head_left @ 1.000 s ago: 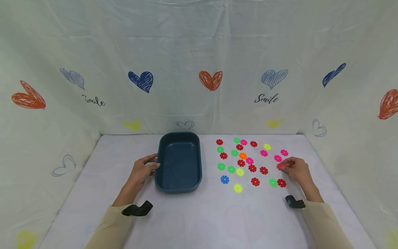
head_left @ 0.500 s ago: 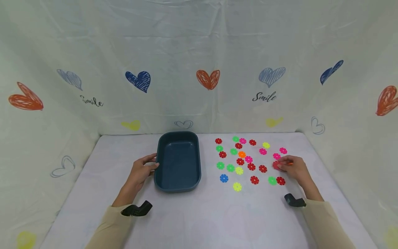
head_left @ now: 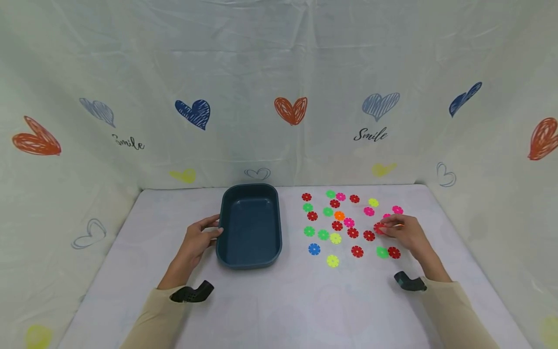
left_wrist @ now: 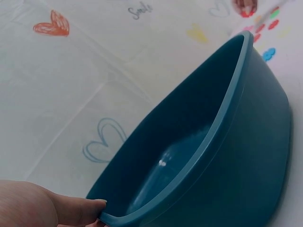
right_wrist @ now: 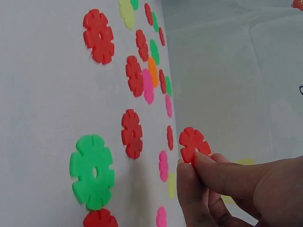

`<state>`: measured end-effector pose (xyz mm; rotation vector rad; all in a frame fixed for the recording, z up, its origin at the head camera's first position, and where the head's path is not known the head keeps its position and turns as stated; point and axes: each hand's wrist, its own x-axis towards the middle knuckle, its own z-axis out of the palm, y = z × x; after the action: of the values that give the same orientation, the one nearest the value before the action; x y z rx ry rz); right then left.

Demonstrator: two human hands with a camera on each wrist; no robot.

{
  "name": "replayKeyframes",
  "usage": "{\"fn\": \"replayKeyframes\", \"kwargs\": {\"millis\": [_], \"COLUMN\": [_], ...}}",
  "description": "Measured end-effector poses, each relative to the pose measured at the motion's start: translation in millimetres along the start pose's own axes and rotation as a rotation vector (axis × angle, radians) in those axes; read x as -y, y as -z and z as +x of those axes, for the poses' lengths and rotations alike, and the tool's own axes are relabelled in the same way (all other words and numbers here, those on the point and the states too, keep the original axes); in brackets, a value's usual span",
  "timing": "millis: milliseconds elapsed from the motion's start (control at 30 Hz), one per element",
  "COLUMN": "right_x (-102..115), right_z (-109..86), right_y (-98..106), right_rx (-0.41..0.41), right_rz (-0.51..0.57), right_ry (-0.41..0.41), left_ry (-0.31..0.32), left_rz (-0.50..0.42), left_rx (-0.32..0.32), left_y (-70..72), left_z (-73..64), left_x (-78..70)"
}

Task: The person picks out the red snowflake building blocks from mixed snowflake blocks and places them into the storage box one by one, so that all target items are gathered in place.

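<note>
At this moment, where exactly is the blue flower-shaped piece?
In the head view, the blue piece lies on the table, right of the dark blue tray, with a green piece just behind it and a yellow piece to its front right.

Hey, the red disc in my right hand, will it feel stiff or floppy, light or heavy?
Probably stiff: the red disc looks flat although your right hand pinches only its edge. Likely light: it's small beside that hand and cut with notches.
</note>
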<state>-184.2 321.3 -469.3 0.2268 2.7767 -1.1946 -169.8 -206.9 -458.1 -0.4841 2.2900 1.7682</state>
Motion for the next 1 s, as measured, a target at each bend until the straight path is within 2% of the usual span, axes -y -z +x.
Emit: {"fn": "replayKeyframes", "kwargs": {"millis": [300, 733, 1000], "right_x": [18.1, 41.7, 55.3], "right_z": [-4.0, -6.1, -6.5], "right_y": [-7.5, -25.6, -36.2], "right_rx": [0.018, 0.086, 0.107], "right_rz": [0.018, 0.083, 0.118], "right_ry": [0.041, 0.104, 0.108], "left_ry": [0.007, 0.006, 0.007], "left_rz": [-0.003, -0.012, -0.019], "left_rx": [-0.002, 0.005, 0.002], "left_y": [0.6, 0.4, 0.2], "left_z": [1.1, 0.9, 0.6], "left_x": [1.4, 1.0, 0.7]}}
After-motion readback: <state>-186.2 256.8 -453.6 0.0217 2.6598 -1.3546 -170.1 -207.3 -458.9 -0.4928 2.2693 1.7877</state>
